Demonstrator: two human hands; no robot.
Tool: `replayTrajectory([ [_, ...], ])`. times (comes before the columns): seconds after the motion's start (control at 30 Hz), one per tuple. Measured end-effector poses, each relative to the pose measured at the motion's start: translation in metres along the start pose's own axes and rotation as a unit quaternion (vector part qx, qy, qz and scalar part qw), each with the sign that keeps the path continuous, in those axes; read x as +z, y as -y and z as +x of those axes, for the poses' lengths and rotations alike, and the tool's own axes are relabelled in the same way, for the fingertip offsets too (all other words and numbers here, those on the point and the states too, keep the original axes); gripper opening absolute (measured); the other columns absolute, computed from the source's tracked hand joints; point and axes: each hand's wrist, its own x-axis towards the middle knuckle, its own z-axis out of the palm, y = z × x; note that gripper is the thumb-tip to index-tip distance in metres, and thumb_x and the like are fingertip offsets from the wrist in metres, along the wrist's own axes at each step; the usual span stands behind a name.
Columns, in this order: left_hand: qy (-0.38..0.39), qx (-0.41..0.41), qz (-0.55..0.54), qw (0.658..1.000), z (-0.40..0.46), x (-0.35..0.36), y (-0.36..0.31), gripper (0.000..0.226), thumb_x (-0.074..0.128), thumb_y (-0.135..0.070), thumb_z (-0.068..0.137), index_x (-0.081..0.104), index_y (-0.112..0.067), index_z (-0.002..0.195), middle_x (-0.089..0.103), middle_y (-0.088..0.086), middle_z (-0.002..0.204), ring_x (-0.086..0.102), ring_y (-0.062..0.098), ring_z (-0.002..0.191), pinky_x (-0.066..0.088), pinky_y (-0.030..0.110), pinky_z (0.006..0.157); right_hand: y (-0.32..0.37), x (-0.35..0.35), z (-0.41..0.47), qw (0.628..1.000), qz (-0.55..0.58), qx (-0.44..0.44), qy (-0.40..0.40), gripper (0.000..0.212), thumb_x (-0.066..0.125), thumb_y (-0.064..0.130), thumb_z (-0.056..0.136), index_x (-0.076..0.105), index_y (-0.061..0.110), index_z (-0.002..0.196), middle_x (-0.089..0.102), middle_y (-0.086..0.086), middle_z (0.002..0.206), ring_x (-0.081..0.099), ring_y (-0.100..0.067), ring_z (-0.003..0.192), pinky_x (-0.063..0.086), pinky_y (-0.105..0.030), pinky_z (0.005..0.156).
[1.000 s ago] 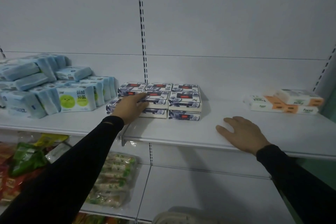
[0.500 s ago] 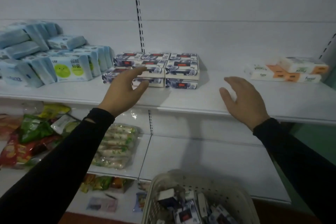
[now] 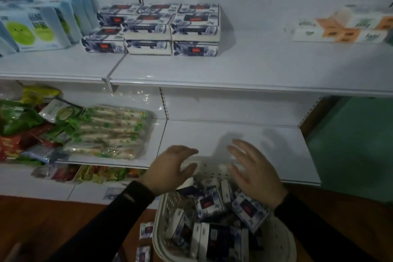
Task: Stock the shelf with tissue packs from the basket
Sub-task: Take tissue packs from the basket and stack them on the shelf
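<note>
both hands hover over the basket [image 3: 168,204] at the bottom centre of the frame, empty, fingers spread and relaxed. the left hand [image 3: 170,169] sits above the basket's far left rim, the right hand [image 3: 254,171] above its far right side; neither grasps anything.

the basket holds a jumble of tissue packs [image 3: 209,203], navy and white with a red label, lying at all angles. two more of the same packs [image 3: 146,229] lie on the floor just left of the basket.

on the upper shelf [image 3: 255,70], upper centre of the frame, a block of stocked packs [image 3: 153,27] stands neatly, three across and mostly two high. at its front left corner only one pack sits, so that column is a layer short.

i judge the job well under way but not near done: the basket looks fairly full, and bare shelf runs to the right of the block, as far as the orange and white packs [image 3: 344,30] at the upper right. the step in hand looks like reaching for the next packs.
</note>
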Motion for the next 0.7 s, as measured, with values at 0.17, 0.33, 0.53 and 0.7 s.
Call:
replayTrajectory([
  [0.17,0.183,-0.112,0.049,0.976,0.006,0.077,0.035,0.052,0.053,-0.041,0.095,0.044,-0.022,0.143,0.048,0.004,0.144,0.043,0.021,0.131,0.031,0.029,0.107,-0.028,0.067,-0.053,0.951,0.011,0.161,0.265,0.11,-0.011,0.086,0.072,0.037,0.024,0.15,0.032,0.002,0.157,0.031,-0.016,0.143,0.027,-0.03,0.117],
  [0.33,0.228,-0.163,0.084,0.956,0.025,0.139,0.067,0.06,0.054,-0.05,0.093,0.041,-0.021,0.143,0.046,0.003,0.144,0.042,0.021,0.131,0.033,0.03,0.104,-0.036,0.103,-0.077,0.872,0.057,0.295,0.386,0.074,0.025,0.066,0.092,0.027,0.023,0.153,0.026,0.002,0.159,0.027,-0.017,0.145,0.024,-0.025,0.114],
  [0.53,0.22,-0.157,0.121,0.955,0.032,0.171,0.073,0.057,0.056,-0.03,0.095,0.034,-0.018,0.146,0.046,0.009,0.143,0.044,0.027,0.13,0.034,0.033,0.104,-0.042,0.123,-0.093,0.841,0.114,0.354,0.392,0.05,0.039,0.038,0.104,0.032,0.021,0.15,0.052,-0.003,0.137,0.057,-0.017,0.111,0.046,-0.025,0.091],
  [0.7,0.125,-0.072,-0.014,0.989,0.019,0.131,0.053,0.037,0.059,-0.01,0.086,0.06,-0.013,0.123,0.061,0.01,0.124,0.059,0.028,0.11,0.044,0.03,0.091,-0.035,0.104,-0.065,0.825,0.227,0.436,0.278,0.04,0.038,0.044,0.103,0.049,0.024,0.135,0.058,-0.004,0.127,0.058,-0.02,0.109,0.047,-0.033,0.092],
])
